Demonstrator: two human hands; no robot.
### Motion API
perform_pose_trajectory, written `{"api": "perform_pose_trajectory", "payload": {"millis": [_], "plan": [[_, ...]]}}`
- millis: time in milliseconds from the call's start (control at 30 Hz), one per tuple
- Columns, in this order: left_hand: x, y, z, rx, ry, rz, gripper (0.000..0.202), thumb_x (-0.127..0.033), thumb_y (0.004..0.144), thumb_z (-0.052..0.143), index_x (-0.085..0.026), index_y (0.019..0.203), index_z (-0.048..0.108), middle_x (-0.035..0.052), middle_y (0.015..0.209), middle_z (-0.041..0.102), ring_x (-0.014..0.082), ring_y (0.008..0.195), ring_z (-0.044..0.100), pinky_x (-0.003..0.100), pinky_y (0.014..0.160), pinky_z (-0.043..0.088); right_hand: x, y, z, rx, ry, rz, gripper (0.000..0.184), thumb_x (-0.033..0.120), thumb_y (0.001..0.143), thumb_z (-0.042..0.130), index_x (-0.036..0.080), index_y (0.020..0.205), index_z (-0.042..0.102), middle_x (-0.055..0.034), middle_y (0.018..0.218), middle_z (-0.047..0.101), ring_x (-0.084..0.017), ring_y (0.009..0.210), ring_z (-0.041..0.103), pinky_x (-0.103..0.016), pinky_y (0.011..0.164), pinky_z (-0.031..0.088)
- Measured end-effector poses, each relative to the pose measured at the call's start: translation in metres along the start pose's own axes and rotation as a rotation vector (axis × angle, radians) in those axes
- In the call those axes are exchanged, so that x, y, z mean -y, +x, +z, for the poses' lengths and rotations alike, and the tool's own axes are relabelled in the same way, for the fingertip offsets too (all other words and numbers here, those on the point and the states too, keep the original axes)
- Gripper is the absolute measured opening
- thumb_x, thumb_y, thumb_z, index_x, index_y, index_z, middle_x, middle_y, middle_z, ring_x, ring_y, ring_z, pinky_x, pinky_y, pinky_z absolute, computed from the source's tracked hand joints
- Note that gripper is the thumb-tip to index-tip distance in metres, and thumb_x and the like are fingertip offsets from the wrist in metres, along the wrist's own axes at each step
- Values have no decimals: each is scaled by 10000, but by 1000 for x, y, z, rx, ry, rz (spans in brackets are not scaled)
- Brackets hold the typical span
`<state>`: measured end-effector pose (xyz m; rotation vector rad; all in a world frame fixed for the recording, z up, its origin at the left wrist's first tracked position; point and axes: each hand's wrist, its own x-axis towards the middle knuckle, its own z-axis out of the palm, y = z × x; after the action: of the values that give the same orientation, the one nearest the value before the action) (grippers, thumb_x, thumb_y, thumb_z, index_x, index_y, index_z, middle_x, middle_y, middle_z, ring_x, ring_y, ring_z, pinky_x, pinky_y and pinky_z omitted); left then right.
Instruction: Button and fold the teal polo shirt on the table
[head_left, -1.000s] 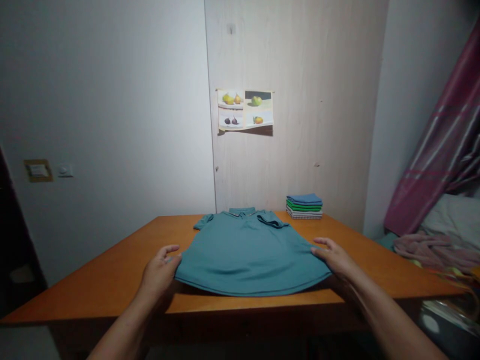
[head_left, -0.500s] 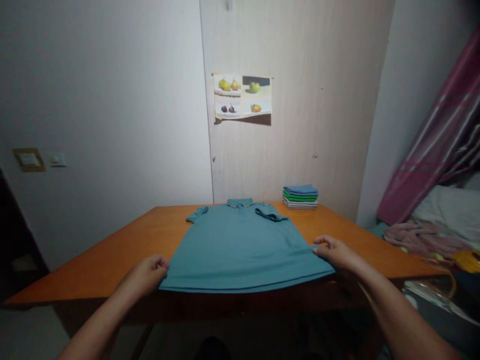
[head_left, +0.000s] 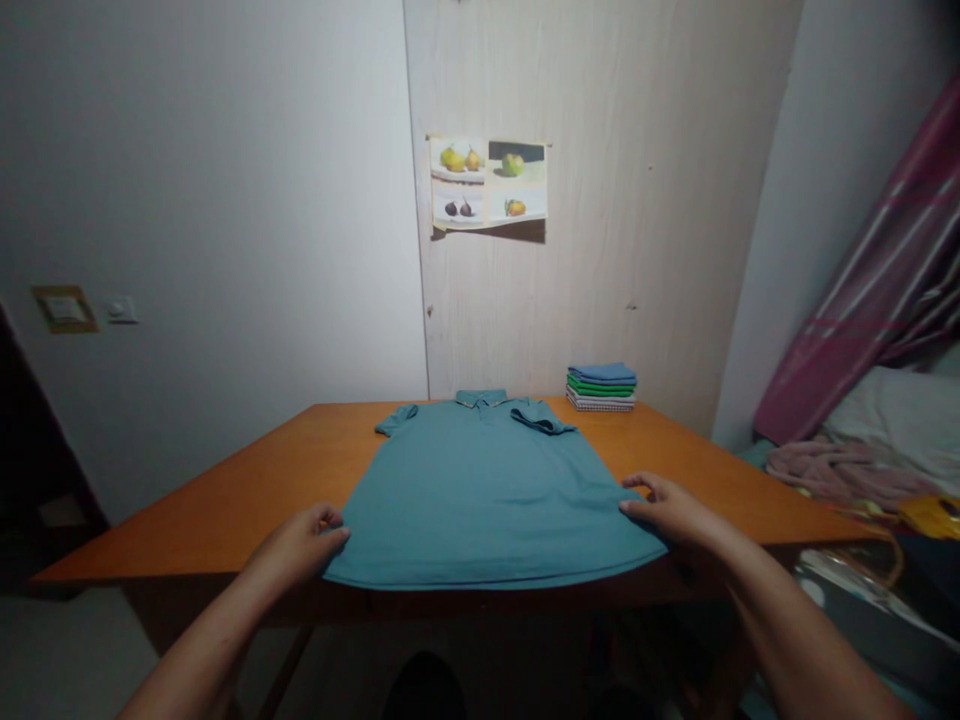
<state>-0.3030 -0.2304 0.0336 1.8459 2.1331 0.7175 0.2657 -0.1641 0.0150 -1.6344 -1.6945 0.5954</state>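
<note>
Shirt [head_left: 487,490] lies flat, collar away, on table [head_left: 225,510]; left hand [head_left: 300,545] pinches the near-left hem corner; right hand [head_left: 667,510] grips the near-right corner; hem overhangs the edge.

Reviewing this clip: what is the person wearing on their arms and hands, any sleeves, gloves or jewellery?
Nothing shows. The left hand and right hand are ungloved, with no ring, watch or bracelet visible in the dim light, and no sleeve reaches into view on either side.

Folded clothes [head_left: 601,386] stacked on the table [head_left: 225,510], fruit pictures [head_left: 488,181] pinned above
</note>
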Motion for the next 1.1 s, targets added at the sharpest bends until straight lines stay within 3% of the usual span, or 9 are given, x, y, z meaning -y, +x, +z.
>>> {"api": "perform_pose_trajectory", "payload": {"millis": [133, 267, 333, 433, 533, 633, 767, 867, 1100], "plan": [[-14, -14, -12, -76, 273, -70, 341, -469, 830, 515, -218, 1015, 655, 76, 942, 708, 294, 895, 654, 347, 692, 432, -4, -7, -4, -6, -151, 12, 527, 390, 772, 672, 176, 1252, 631, -78, 896, 694, -214, 780, 662, -290, 679, 493], [-37, -23, -12, -200, 386, 166, 343, -433, 884, 492, -199, 1074, 655, 116, 1088, 684, 315, 1042, 622, 403, 822, 450, 13, -21, -4, -163, -389, -83, 416, 428, 839, 606, 184, 1168, 677, -119, 1010, 690, -262, 912, 656, -359, 795, 492], [-52, -27, -2, -186, 329, 347, 305, -406, 914, 481, -193, 1051, 651, 104, 1057, 682, 277, 1015, 624, 385, 855, 459, 30, -31, 1, -175, -420, -224, 325, 415, 871, 567, 194, 1071, 698, -112, 1017, 686, -259, 951, 641, -365, 838, 487], [-74, -40, 23, -164, 244, 570, 276, -418, 950, 490, -215, 1051, 646, 85, 1055, 680, 248, 994, 618, 380, 874, 469, 56, -48, 16, -88, -408, -436, 287, 438, 908, 544, 217, 1016, 692, -95, 1039, 686, -252, 995, 626, -376, 892, 480], [-88, -57, 55, -229, 240, 744, 472, -442, 864, 654, -237, 1282, 580, 103, 1260, 635, 281, 1159, 563, 429, 985, 438, 63, -66, 33, -26, -425, -545, 383, 479, 890, 591, 243, 1183, 662, -110, 1219, 659, -279, 1133, 591, -427, 979, 452], [-84, -68, 85, -283, 346, 833, 754, -339, 801, 726, -284, 1486, 414, 83, 1465, 522, 303, 1335, 443, 457, 1092, 355, 51, -79, 51, -14, -492, -576, 688, 476, 789, 708, 288, 1424, 521, -112, 1485, 502, -325, 1349, 456, -494, 1096, 366], [-64, -65, 106, -384, 452, 824, 769, -52, 830, 531, -305, 1535, 358, 44, 1504, 510, 243, 1383, 416, 407, 1125, 300, 29, -86, 68, -34, -573, -571, 805, 238, 746, 681, 329, 1505, 426, -67, 1565, 423, -315, 1433, 375, -533, 1165, 282], [-54, -57, 104, -396, 477, 854, 769, 12, 789, 463, -278, 1500, 434, 55, 1452, 571, 238, 1326, 488, 403, 1102, 334, 22, -85, 70, -50, -563, -602, 740, 129, 764, 565, 318, 1475, 479, -51, 1531, 475, -278, 1416, 418, -524, 1174, 294], [-52, -52, 87, -399, 442, 997, 657, -18, 807, 436, -232, 1421, 527, 75, 1402, 616, 239, 1261, 571, 378, 1005, 473, 17, -80, 56, 31, -459, -734, 696, 94, 783, 515, 309, 1445, 522, -47, 1487, 523, -260, 1388, 470, -544, 1174, 323]]}}
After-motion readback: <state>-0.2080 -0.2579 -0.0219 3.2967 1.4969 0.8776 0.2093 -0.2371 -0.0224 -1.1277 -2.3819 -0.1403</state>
